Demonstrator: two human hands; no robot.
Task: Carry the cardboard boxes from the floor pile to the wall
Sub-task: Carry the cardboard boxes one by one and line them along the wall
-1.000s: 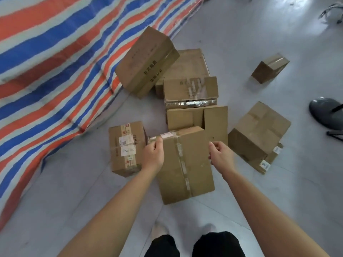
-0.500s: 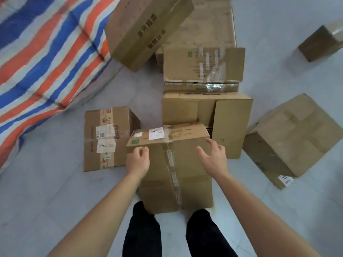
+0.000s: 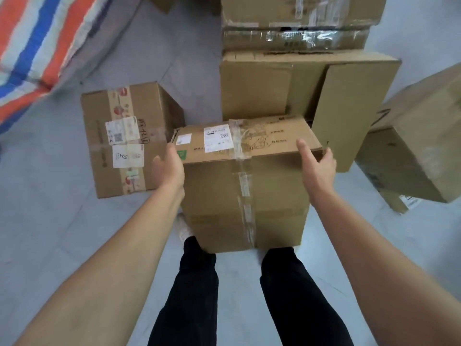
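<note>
Fingers [image 3: 305,148] of both hands spread loose around the taped box's [image 3: 245,186] upper corners, seemingly not yet clamping; it sits on the floor [image 3: 50,233] between the feet, so grip low and lift evenly.

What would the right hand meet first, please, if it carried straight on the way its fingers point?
Probably the open-flapped box just beyond the right hand; its flap stands right past the fingertips, though depth is unclear.

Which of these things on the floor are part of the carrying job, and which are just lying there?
Part of the job:
- taped box, with the left hand and right hand at its sides
- labelled box
- open-flap box
- stacked boxes
- box on the right

Just lying about:
- striped tarp
</note>
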